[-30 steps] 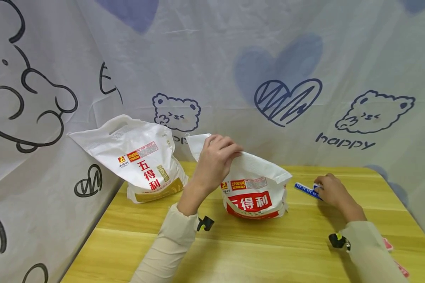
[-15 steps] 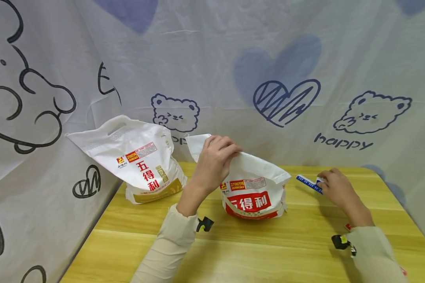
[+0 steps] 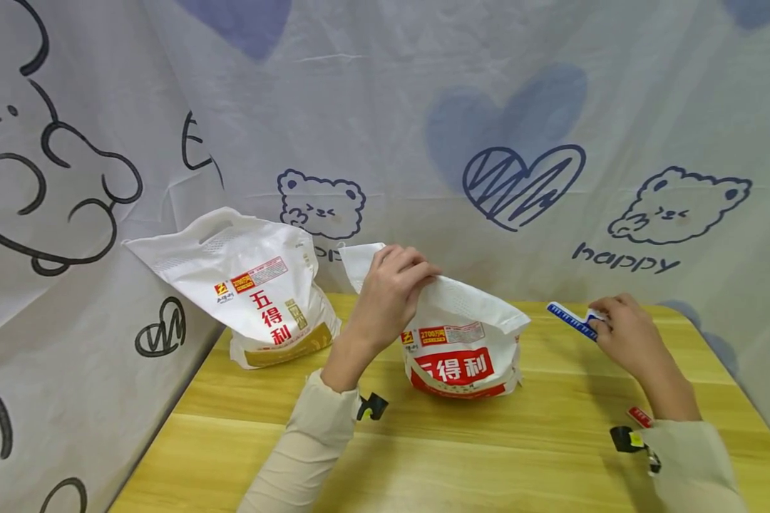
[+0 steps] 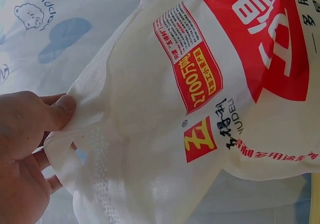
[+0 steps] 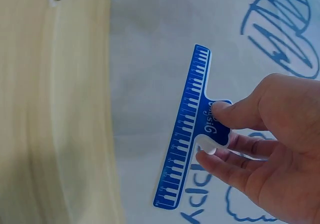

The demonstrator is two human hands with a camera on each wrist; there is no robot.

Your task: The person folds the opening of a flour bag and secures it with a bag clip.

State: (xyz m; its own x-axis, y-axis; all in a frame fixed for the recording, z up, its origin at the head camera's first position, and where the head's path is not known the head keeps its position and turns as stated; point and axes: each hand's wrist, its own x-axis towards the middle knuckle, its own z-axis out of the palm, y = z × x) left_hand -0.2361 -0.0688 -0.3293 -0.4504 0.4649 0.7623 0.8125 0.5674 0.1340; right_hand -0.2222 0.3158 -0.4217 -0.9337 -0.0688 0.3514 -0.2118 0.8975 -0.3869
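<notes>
My left hand [image 3: 388, 296] pinches the top edge of a white flour bag with a red label [image 3: 455, 342], near its handle slot. In the left wrist view the thumb lies on the near face of the bag [image 4: 145, 109] and the fingers go behind it. Off to the right, my right hand [image 3: 635, 338] holds a blue clip with a piano-key pattern [image 3: 571, 318] by its grip tab. The right wrist view shows the thumb on the tab of the clip [image 5: 185, 129], with fingers behind. The clip is held apart from the bag.
A second white flour bag with a gold base [image 3: 263, 285] stands at the left of the wooden table [image 3: 488, 456]. By the right sleeve lies a small red piece [image 3: 639, 417], partly covered. A printed curtain [image 3: 411, 142] hangs behind the table.
My right hand has lifted the blue clip and carried it slightly to the right and farther back. More of the red piece shows beside the sleeve. My left hand stays on the bag.
</notes>
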